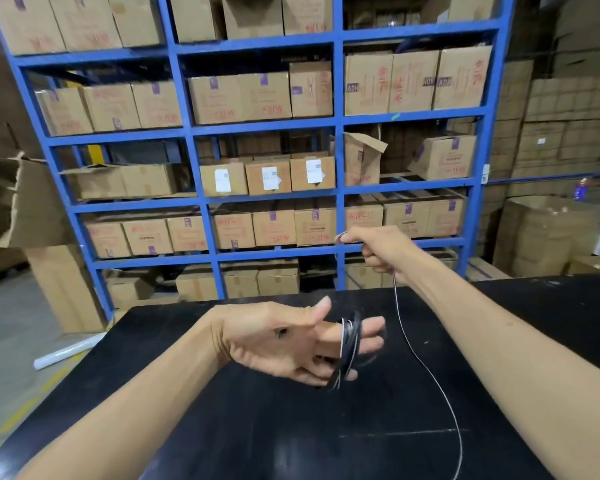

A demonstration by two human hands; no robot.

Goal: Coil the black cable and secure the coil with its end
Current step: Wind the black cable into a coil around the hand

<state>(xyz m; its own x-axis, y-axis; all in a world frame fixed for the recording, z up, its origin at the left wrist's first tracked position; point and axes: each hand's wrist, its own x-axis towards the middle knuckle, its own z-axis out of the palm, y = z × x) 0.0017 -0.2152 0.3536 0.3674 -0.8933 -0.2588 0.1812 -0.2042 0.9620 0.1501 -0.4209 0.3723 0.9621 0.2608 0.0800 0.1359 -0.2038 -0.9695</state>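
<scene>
The black cable (350, 344) is coiled around the flat, open left hand (284, 341) above the desk (257, 427). The right hand (378, 249), above the coil, pinches the free run; wrap each turn snug and even.

Left hand (274, 341) and right hand (378, 251) are seen bare: no gloves, rings or watch. Forearms are uncovered, no sleeves in frame.
</scene>
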